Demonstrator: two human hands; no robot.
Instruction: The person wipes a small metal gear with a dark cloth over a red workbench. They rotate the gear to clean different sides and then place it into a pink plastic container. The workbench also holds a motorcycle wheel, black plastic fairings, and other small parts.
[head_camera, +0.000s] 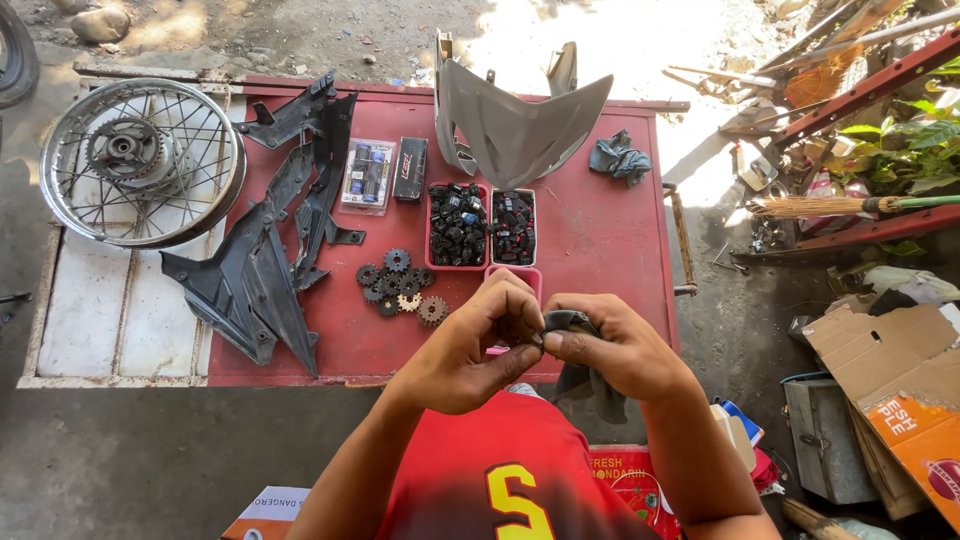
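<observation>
At nine o'clock on the red table (600, 240), a spoked wheel (140, 160) lies beside black fairing panels (270, 250) and sprockets (400, 285). At six o'clock, the left hand (475, 345) pinches a small part, too hidden to identify, against a dark rag (585, 375) gripped by the right hand (615, 350).

On the red counter (600, 240) lie black plastic panels (265, 260), a grey fairing (515, 125), a cluster of small gears (400, 285) and two trays of small black parts (485, 225). A spoked wheel (140, 160) rests at the left end. A broom (830, 206) and cardboard boxes (895, 375) sit to the right.
</observation>
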